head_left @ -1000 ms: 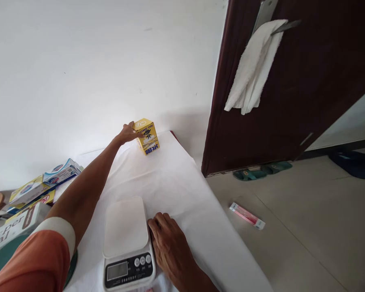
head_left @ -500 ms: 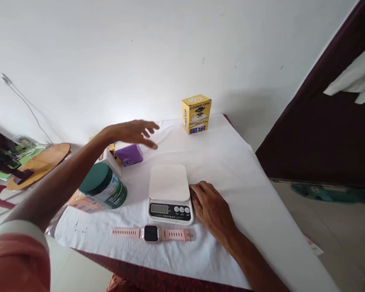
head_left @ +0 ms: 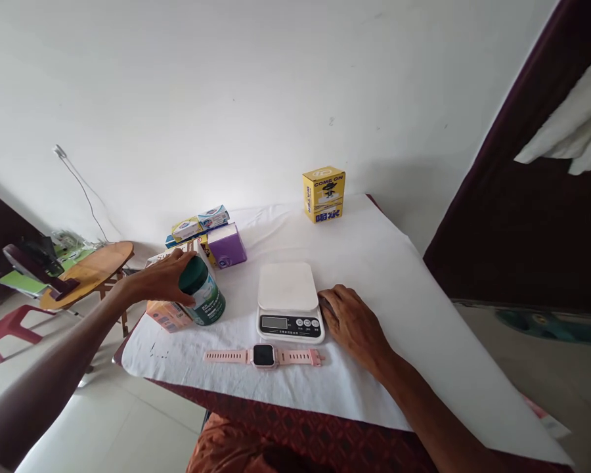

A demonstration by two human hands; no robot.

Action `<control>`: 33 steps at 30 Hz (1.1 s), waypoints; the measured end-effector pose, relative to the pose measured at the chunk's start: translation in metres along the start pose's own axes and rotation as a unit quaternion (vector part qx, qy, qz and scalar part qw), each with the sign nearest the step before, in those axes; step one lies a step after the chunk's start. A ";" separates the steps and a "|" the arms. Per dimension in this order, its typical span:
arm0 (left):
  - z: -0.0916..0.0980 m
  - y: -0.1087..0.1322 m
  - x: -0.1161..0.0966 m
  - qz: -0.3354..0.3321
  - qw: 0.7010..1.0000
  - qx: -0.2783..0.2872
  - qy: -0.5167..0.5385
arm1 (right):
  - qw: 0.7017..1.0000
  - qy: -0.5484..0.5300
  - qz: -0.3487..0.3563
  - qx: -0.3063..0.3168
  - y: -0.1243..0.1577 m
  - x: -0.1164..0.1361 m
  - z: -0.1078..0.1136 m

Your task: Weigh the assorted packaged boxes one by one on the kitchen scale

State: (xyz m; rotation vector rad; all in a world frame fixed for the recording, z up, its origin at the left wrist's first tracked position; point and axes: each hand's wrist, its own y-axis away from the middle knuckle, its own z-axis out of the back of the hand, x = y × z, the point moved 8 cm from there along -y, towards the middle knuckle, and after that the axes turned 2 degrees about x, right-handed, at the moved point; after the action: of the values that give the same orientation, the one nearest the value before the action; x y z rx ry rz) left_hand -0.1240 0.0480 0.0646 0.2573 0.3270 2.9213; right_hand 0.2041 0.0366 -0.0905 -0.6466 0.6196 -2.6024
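My left hand (head_left: 170,279) curves around the upper part of a green plastic jar (head_left: 211,305) with a dark green lid, thumb on the near side and fingers on the far side. The jar stands upright at the table's left. A white kitchen scale (head_left: 288,287) with a bare platform lies in the middle; its display looks blank. Beside its right edge, my right hand (head_left: 352,322) rests on the cloth, fingers loosely bent and tips at the scale's side. A pink smartwatch (head_left: 263,355) is stretched flat in front of the scale.
Behind the jar are a purple box (head_left: 228,248), several small cartons (head_left: 199,225) and an orange box (head_left: 170,315). A yellow box (head_left: 324,195) stands near the wall. White cloth (head_left: 398,282) covers the table. A round wooden table (head_left: 96,269) and red stool (head_left: 17,328) are at left.
My left hand has moved back and left from above the table's middle to the green jar, and its fingers now curve around it. My right hand stays beside the scale. The view has shifted.
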 end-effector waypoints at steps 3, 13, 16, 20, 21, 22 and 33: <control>0.006 0.003 -0.004 -0.030 0.999 -0.043 0.011 | 1.000 0.015 -0.004 0.002 -0.001 0.000 0.000; 0.087 0.012 -0.061 -0.073 0.973 -0.204 0.074 | 0.999 0.030 -0.015 0.021 -0.002 0.004 0.002; 0.090 -0.002 -0.098 -0.110 0.969 -0.203 0.092 | 0.999 0.028 -0.020 0.021 -0.002 0.004 0.004; 0.082 -0.026 -0.142 -0.162 0.965 -0.184 0.094 | 0.998 0.034 -0.032 0.035 -0.004 0.003 0.003; 0.080 -0.031 -0.149 -0.170 0.965 -0.177 0.094 | 0.998 0.033 -0.036 0.042 -0.004 0.002 0.002; 0.078 -0.036 -0.155 -0.176 0.965 -0.170 0.093 | 0.998 0.031 -0.041 0.047 -0.005 0.001 0.002; 0.070 -0.057 -0.161 -0.175 0.970 -0.133 0.101 | 0.997 0.031 -0.047 0.057 -0.005 0.000 0.001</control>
State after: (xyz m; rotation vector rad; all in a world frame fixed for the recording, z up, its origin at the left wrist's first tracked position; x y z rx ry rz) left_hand 0.0543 0.0836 0.0939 -0.1275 0.0014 2.6008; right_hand 0.2031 0.0404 -0.0866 -0.5743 0.4640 -2.7317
